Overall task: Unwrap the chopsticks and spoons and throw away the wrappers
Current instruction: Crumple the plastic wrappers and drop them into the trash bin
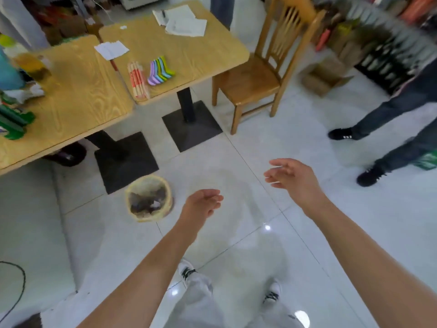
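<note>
Paper-sleeved wooden chopsticks [139, 81] and pastel plastic spoons [160, 71] lie, seemingly wrapped, on the wood counter [201, 55]; left hand [201, 207] and right hand [293, 178], grips released, should approach squarely.

Bright, even indoor light, wide-angle bend at the edges.
Glare spots on the glossy white tiled floor [267, 227]; smeared blur top right and far left.

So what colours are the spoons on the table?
The spoons are pastel purple, blue, green and yellow; the head view shows them.
</note>
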A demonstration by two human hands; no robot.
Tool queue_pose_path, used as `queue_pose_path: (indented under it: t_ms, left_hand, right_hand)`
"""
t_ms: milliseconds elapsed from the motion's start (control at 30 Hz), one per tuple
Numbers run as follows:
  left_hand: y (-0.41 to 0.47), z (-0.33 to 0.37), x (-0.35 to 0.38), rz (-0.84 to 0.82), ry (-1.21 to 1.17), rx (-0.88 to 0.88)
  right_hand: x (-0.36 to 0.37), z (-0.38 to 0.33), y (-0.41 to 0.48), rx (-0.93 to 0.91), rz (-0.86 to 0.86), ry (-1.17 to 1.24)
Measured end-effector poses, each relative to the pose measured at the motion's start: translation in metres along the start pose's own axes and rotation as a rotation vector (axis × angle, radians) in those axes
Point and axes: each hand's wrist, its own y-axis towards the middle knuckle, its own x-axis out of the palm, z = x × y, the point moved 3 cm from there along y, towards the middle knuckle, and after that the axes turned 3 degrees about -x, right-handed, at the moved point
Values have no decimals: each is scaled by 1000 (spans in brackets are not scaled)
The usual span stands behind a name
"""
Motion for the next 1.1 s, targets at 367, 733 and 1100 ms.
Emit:
queue_pose_path:
  t_ms: [367, 733, 1100]
  left_hand:
    - [11, -90, 103, 201, 223, -121]
    - [138, -99, 97, 161, 24, -3]
    - [387, -186, 60, 267, -297, -53]
  right_hand:
    - [-102, 148, -1, 337, -9, 39]
    - [7, 192, 102, 381, -69, 42]
    - [42, 372, 288, 403, 81, 3]
